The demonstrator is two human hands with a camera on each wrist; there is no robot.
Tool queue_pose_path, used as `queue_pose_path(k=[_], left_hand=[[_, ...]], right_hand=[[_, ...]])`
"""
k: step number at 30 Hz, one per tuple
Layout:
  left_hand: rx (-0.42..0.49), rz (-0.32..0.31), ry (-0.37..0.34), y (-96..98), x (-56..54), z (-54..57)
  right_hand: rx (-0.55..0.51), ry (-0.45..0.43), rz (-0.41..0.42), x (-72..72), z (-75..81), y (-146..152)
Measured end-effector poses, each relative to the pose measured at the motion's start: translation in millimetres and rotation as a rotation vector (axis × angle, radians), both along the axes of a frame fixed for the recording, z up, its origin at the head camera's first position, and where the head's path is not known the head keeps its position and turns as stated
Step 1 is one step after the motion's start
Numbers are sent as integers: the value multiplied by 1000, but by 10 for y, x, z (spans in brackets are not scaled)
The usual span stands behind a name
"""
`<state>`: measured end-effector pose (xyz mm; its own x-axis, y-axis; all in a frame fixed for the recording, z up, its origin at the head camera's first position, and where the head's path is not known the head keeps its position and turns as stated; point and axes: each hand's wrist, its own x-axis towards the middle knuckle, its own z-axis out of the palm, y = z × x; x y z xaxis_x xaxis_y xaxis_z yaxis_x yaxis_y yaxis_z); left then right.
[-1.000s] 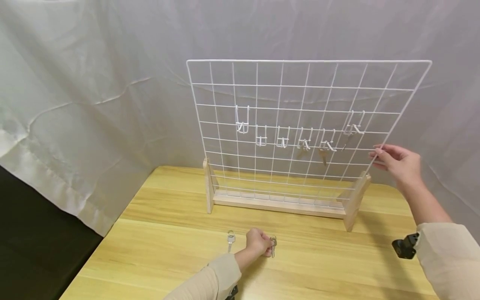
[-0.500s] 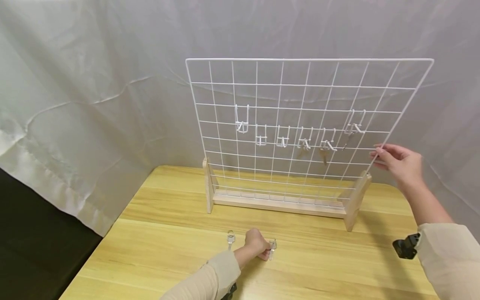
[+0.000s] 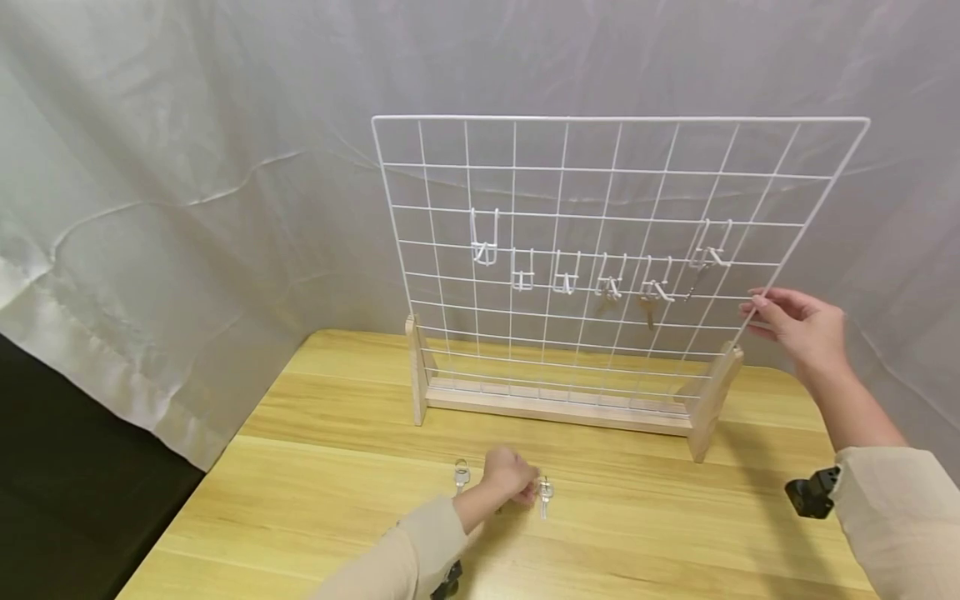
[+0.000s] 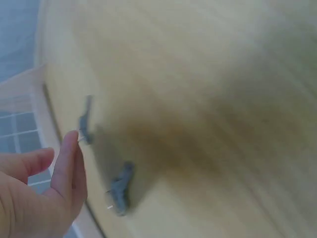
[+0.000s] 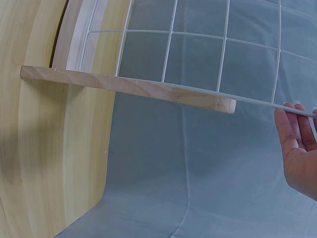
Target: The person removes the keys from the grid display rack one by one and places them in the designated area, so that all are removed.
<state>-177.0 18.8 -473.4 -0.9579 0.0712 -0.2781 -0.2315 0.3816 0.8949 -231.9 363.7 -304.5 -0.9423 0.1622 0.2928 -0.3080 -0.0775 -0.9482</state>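
My left hand (image 3: 512, 475) is just above the table, its fingers extended and the thumb apart in the left wrist view. A silver key with a ring (image 3: 545, 492) lies flat beside its fingertips; the same key (image 4: 85, 123) shows blurred there. A second key (image 4: 120, 191) lies below the hand, mostly hidden by it in the head view. Another ringed key (image 3: 461, 475) lies to the left. My right hand (image 3: 802, 325) pinches the right edge of a white wire grid panel (image 3: 566, 170) between thumb and fingers, also visible in the right wrist view (image 5: 302, 148).
The grid stands in a wooden base (image 3: 555, 410) with two side legs. Several white hooks, including one at the upper left (image 3: 484, 250), hang on it; keys (image 3: 649, 312) dangle from some right-hand hooks. A grey curtain (image 3: 247, 208) surrounds the wooden table (image 3: 315, 467).
My left hand let go of the right-hand key, which now lies on the table slightly lower than before, and drew a little to the left. My right hand stays on the grid edge.
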Motion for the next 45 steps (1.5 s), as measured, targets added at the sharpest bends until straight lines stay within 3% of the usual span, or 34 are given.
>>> queue_pose_path(k=[5, 10, 14, 18, 26, 34, 40, 45], left_hand=[[159, -89, 161, -70, -146, 180], [206, -146, 384, -51, -269, 388], [257, -114, 495, 23, -328, 571], [298, -65, 556, 128, -373, 765], [323, -29, 667, 307, -317, 1269], [322, -9, 771, 521, -624, 1287], [282, 22, 842, 616, -701, 1339], [286, 67, 837, 680, -739, 1378]], right_hand=[[24, -29, -18, -7, 2, -7], [-4, -28, -16, -2, -3, -13], [-25, -17, -4, 8, 3, -13], [-40, -3, 1, 2, 20, -7], [-16, -19, -13, 2, 22, -8], [5, -20, -20, 10, -1, -1], [6, -25, -22, -9, -20, 6], [-2, -10, -13, -11, -29, 3]])
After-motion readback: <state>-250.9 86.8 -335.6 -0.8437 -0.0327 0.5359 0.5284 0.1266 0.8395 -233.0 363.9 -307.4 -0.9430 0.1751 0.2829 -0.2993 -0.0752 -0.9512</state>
